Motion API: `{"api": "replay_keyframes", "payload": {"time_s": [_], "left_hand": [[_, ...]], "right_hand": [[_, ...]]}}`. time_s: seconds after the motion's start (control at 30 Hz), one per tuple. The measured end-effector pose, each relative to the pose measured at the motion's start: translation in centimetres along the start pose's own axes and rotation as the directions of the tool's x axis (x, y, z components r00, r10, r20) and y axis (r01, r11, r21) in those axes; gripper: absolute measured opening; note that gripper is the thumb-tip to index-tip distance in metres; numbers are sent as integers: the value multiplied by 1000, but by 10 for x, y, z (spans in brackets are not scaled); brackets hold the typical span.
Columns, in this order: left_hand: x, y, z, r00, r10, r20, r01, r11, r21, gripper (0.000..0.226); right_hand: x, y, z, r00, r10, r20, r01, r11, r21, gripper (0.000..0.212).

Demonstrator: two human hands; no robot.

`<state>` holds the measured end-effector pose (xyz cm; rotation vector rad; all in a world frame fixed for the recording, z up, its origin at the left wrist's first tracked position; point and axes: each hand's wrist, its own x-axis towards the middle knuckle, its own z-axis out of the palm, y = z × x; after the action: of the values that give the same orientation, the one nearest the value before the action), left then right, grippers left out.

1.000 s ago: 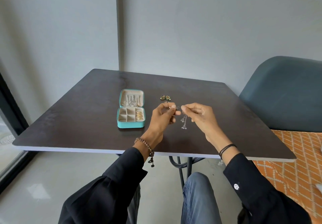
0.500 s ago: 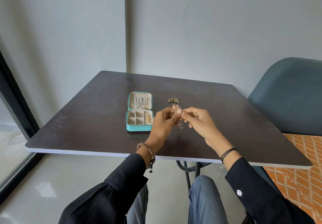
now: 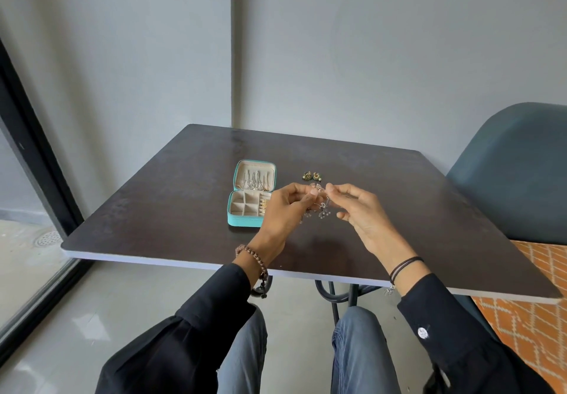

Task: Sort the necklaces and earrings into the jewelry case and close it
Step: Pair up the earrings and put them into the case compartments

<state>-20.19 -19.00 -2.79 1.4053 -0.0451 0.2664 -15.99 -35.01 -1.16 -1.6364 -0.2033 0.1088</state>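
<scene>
A small teal jewelry case [image 3: 245, 220] lies open on the dark table [image 3: 171, 209], with silver chains hanging in its lid and gold pieces in a right compartment. A pair of green-gold earrings [image 3: 310, 175] lies on the table right of the case. Just in front of them, above the table, my left hand [image 3: 283, 209] and my right hand [image 3: 362, 212] each pinch the top of a silver dangling earring [image 3: 322, 209], whose small crystal drops hang between the two hands.
A blue-grey chair [image 3: 515, 172] stands at the table's right side over an orange patterned rug [image 3: 537, 317]. A dark window frame [image 3: 33, 154] runs along the left. Grey walls meet in a corner behind the table.
The view has shifted, so the table sits further right in the frame. My hands have stayed close together on the silver earring, and the right fingers have spread more.
</scene>
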Motion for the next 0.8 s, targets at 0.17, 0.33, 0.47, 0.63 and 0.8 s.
{"api": "replay_keyframes", "payload": {"time_s": [0.17, 0.33, 0.47, 0.63, 0.8], "left_hand": [[1, 7, 7, 1000, -8, -11, 8, 1000, 6, 14], [1, 12, 10, 999, -50, -11, 50, 998, 26, 24], [3, 14, 9, 997, -83, -2, 83, 996, 21, 27], [2, 18, 8, 998, -56, -14, 57, 997, 60, 23], [1, 24, 1, 996, -60, -72, 62, 998, 25, 24]], "right_hand": [[0, -4, -6, 1000, 20, 8, -20, 999, 30, 16], [-3, -9, -8, 999, -13, -41, 12, 999, -30, 23], [-5, -15, -4, 997, -61, -39, 58, 996, -62, 25], [-4, -19, 8, 991, -119, -66, 113, 990, -89, 25], [0, -20, 20, 992, -114, -50, 111, 992, -57, 28]]}}
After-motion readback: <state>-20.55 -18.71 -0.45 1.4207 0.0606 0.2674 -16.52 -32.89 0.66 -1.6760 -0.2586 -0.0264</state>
